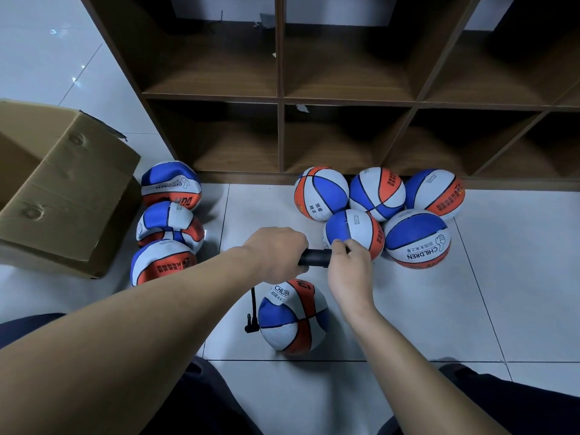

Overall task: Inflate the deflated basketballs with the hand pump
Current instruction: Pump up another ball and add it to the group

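White tiled floor [470,309], wooden cubby shelf [281,98] behind; both hands [277,252] grip pump handle [315,257].

We see pebbled matt rubber on the basketballs [417,238], the one by the pump [314,257] dented and slack. Pump barrel and hose [253,306] look matt black plastic. Shelf [345,98] is wood-grain laminate, box [66,196] plain brown cardboard, floor [502,277] glossy pale tile
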